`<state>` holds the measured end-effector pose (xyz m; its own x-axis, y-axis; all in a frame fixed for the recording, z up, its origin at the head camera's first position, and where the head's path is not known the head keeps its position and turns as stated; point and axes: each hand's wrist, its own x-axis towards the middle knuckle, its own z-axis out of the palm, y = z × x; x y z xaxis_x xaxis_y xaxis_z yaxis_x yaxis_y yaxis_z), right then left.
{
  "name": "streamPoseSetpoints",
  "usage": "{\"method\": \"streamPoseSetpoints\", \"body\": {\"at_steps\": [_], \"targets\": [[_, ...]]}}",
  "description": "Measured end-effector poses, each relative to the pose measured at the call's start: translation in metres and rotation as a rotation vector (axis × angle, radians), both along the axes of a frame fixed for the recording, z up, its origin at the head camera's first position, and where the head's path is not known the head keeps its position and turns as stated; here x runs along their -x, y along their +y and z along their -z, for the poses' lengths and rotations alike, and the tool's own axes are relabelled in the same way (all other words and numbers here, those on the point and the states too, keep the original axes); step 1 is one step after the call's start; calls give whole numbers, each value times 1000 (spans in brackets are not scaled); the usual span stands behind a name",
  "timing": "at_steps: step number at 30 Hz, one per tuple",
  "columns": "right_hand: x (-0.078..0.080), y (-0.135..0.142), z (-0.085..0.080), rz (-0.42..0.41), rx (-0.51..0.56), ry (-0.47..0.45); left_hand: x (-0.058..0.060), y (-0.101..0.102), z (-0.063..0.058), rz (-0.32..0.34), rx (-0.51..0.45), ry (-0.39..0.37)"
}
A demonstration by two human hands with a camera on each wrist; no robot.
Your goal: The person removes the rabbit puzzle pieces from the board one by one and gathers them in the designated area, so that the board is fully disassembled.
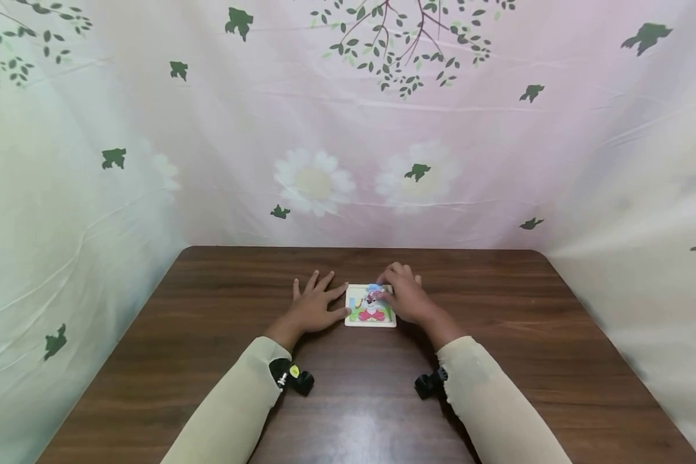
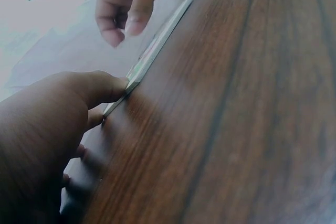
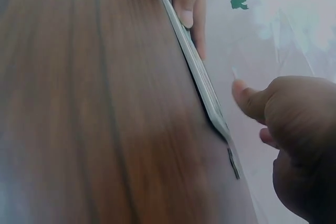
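Note:
A small picture puzzle board (image 1: 371, 316) with a pale frame and a cartoon animal in red lies flat on the table. My left hand (image 1: 313, 309) has its fingers spread, the thumb and index fingertips at the board's left edge. In the left wrist view that thumb presses on the near corner of the board (image 2: 157, 45). Over the board's upper right part, my right hand (image 1: 408, 295) bends its fingers down. A thin pale puzzle piece (image 3: 234, 73) shows edge-on at the right thumb tip, above the board; the fingers opposite that thumb are mostly hidden.
The brown wooden table (image 1: 220, 361) spreads out around both hands. Behind it and at both sides hangs a printed cloth (image 1: 348, 129) with flowers, leaves and green birds. A small dark camera (image 1: 301, 381) sits at the left wrist, another wrist camera (image 1: 428, 385) at the right.

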<state>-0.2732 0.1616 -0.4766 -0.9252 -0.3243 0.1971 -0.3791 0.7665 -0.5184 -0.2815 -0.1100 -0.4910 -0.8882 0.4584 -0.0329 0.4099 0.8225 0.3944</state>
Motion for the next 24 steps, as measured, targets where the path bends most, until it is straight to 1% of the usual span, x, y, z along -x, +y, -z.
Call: {"method": "streamPoseSetpoints", "body": {"at_steps": [2, 4, 11, 16, 20, 24], "targets": [[-3, 8, 0, 4, 32, 29, -1, 0, 0, 1, -1, 4], [-5, 18, 1, 9, 35, 45, -1, -1, 0, 7, -6, 5], [-11, 48, 2, 59, 45, 30, -2, -2, 1, 3, -7, 13], [-14, 66, 3, 87, 57, 39, -2, -1, 2, 4, -6, 10], [-14, 77, 5, 99, 59, 34, -3, -1, 2, -1, -11, 7], [-14, 84, 6, 110, 55, 5, -4, -1, 2, -4, 4, 4]]}}
